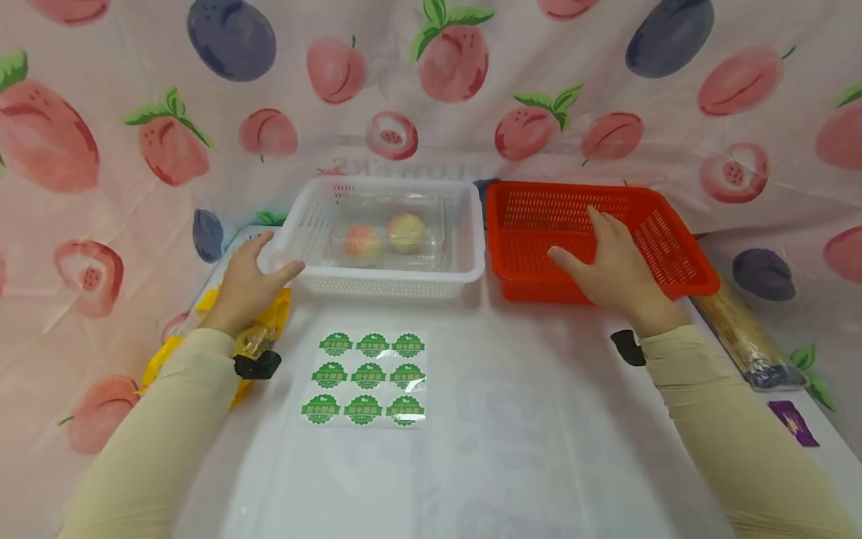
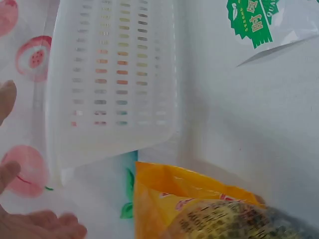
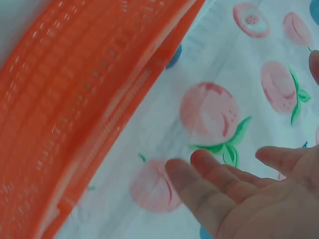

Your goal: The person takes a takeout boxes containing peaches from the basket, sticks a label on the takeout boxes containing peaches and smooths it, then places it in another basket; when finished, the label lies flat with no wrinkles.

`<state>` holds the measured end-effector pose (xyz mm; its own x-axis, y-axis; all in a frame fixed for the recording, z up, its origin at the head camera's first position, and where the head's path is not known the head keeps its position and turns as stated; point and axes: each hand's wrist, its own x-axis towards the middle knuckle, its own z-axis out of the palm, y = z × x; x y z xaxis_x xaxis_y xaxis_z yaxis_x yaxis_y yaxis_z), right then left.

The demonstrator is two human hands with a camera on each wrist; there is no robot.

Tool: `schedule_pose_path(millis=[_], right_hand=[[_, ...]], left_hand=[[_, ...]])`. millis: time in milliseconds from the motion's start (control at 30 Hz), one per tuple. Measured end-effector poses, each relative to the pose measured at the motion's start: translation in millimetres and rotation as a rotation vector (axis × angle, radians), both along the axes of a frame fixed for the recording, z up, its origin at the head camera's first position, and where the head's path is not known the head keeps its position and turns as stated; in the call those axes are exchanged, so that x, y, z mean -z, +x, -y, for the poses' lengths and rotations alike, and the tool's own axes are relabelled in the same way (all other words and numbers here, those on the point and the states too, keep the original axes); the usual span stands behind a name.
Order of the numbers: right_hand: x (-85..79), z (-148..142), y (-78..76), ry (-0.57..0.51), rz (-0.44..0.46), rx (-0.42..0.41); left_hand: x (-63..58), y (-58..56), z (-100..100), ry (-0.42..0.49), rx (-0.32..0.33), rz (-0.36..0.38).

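Note:
My left hand (image 1: 251,288) is held with thumb and fingers spread beside the left end of a white plastic basket (image 1: 384,287), holding nothing. In that basket sits a clear plastic box (image 1: 431,258) with two round, peach-like fruits (image 1: 406,230) inside. The left wrist view has the basket's slotted side (image 2: 112,99) ahead of the fingers. Over the red plastic basket (image 1: 539,290) hovers my right hand (image 1: 613,266), its fingers spread apart and nothing in them. In the right wrist view the fingers (image 3: 199,189) point toward the red rim.
A sheet of green round stickers (image 1: 367,378) lies in front of the white basket. Yellow packaging (image 1: 279,314) lies under my left forearm. On the right are a long clear pack of sticks (image 1: 747,340) and a small purple packet (image 1: 793,423). A fruit-print cloth (image 1: 431,97) hangs behind.

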<state>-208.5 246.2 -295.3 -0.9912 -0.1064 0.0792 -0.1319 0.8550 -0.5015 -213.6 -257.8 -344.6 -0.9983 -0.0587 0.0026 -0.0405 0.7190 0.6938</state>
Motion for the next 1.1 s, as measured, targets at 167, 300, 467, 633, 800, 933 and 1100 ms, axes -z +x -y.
schedule_pose_path(millis=[167, 300, 467, 633, 800, 933, 1100], right_hand=[[5.6, 22.1, -9.4, -0.121, 0.008, -0.029], [10.1, 42.4, -19.3, -0.167, 0.034, -0.050], [13.6, 68.2, -31.6, -0.204, 0.055, -0.076], [16.3, 91.9, -42.7, -0.235, 0.077, -0.110], [20.0, 112.4, -53.2, -0.287, 0.083, -0.155], [22.5, 127.6, -61.2, -0.315, 0.089, -0.195], [27.1, 144.1, -71.5, -0.310, 0.103, -0.220]], left_hand=[[8.3, -4.9, 2.8, 0.125, -0.009, 0.078], [12.7, -8.1, 1.2, 0.160, -0.030, 0.122], [16.9, -14.1, -3.7, 0.183, -0.072, 0.145], [22.2, -20.6, -4.8, 0.186, -0.089, 0.147], [27.3, -22.5, -3.2, 0.214, -0.109, 0.180], [27.8, -21.8, -2.5, 0.231, -0.128, 0.195], [26.8, -20.1, -2.2, 0.259, -0.120, 0.198]])
